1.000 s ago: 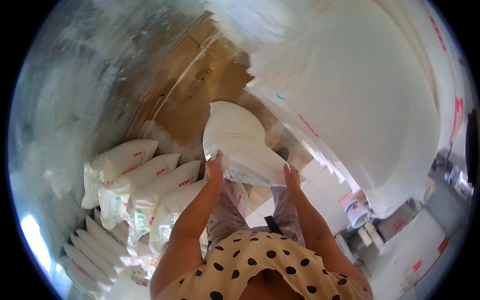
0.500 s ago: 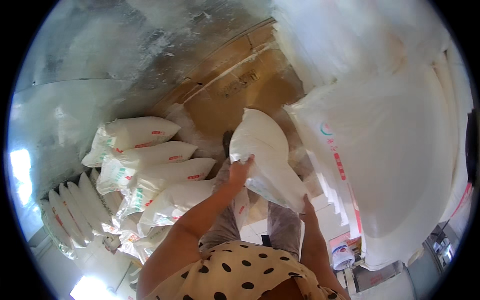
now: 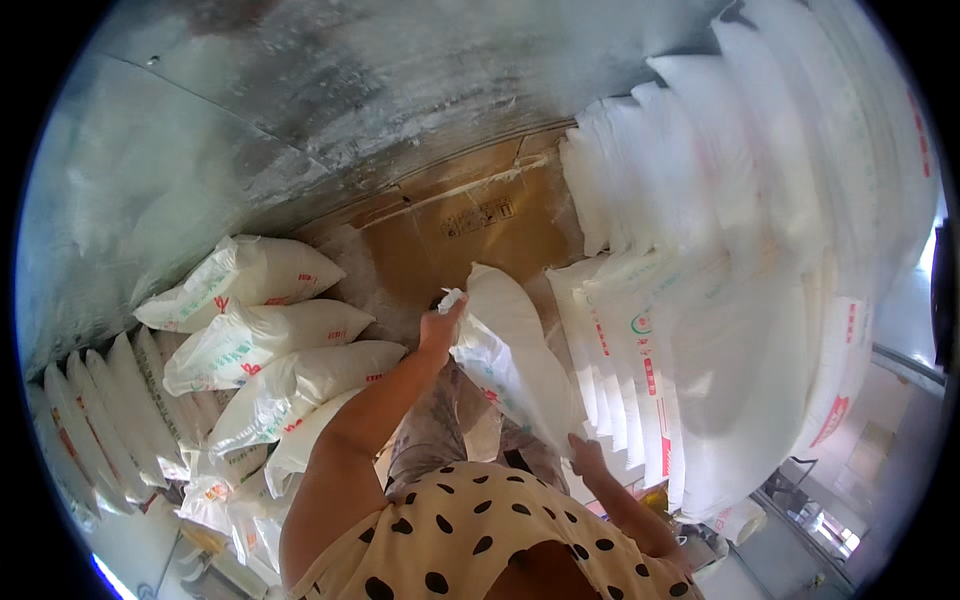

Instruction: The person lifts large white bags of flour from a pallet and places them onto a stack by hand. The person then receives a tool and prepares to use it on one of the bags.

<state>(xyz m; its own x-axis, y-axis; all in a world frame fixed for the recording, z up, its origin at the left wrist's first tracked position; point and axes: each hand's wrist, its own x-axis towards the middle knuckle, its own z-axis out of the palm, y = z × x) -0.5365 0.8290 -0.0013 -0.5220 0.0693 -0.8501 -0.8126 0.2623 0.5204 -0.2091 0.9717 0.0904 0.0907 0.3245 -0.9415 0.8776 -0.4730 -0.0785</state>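
Observation:
In front of my legs a plump white sack (image 3: 525, 340) hangs tilted, its printed side turned toward me. My left hand (image 3: 442, 325) is closed round a gathered corner at the sack's left edge, with a crumpled bit of it sticking up past the fingers. At the lower right end, my right hand (image 3: 588, 458) grips the other corner; its fingers are partly hidden. The sack's lower part is in front of my trousers.
To the left lie several stacked white sacks (image 3: 290, 335), with thinner upright-looking ones (image 3: 110, 430) behind. A tall stack of white sacks (image 3: 740, 340) rises close on the right. Flattened brown cardboard (image 3: 470, 245) covers the floor ahead, below a grey wall (image 3: 300, 90).
My left hand has moved left and up to the sack's corner, and the sack has come lower and nearer. My right hand has lowered slightly. The view has tilted, showing more of the right stack.

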